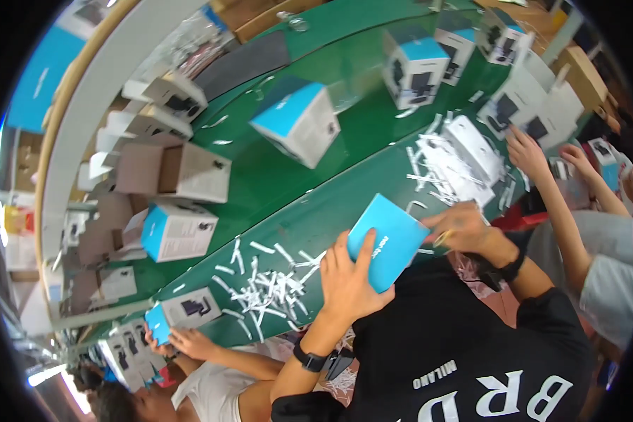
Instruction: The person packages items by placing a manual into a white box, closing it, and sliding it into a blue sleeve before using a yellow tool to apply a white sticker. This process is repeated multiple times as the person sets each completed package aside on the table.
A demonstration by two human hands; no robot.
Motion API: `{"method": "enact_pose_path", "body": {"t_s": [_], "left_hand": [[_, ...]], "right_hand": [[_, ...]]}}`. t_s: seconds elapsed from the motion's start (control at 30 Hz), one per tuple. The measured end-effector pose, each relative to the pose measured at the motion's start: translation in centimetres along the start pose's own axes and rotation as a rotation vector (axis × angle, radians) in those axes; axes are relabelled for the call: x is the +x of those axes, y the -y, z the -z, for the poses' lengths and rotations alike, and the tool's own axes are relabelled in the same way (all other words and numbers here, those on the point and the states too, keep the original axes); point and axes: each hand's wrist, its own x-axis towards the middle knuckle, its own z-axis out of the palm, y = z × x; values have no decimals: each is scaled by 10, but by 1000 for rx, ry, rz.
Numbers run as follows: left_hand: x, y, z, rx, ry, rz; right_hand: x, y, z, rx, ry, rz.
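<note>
A box with a bright blue face [388, 243] is tilted in front of my chest. My left hand [352, 281] grips it from the left, with the fingers lying along the blue face. My right hand [461, 228] is at the box's right corner with its fingers bent and pressed together. A small yellowish ring shape shows at those fingers; whatever they pinch is too blurred to make out. Just beyond my right hand, loose white strips [436, 165] are heaped by a white carton piece [475, 151]. Another heap of white strips [271, 290] lies left of my left hand.
Blue-topped boxes [299, 121] stand along the green belt [359, 133]. Open cartons [172, 169] line the left side. A co-worker's hands [531, 155] handle flattened cartons [531, 105] at right. Another co-worker's hands [190, 344] hold a blue-ended box [183, 313] at lower left.
</note>
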Motion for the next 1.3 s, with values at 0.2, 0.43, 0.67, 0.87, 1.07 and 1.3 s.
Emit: {"method": "enact_pose_path", "body": {"t_s": [0.2,0.43,0.67,0.87,1.07,1.3], "left_hand": [[5,89,22,-117,-364,252],[144,171,48,76,-701,619],[257,174,15,24,-727,1011],[217,280,56,-430,-800,636],[127,336,88,768,-603,486],[171,278,136,1057,-130,706]], "right_hand": [[-55,-46,78,-367,-230,-588],[-119,-90,11,-380,-69,-924],[-39,-137,-34,-355,115,-1049],[-67,-181,-76,-562,142,-1083],[-90,-157,-41,-464,184,-910],[-76,-141,3,-588,-152,-700]]}}
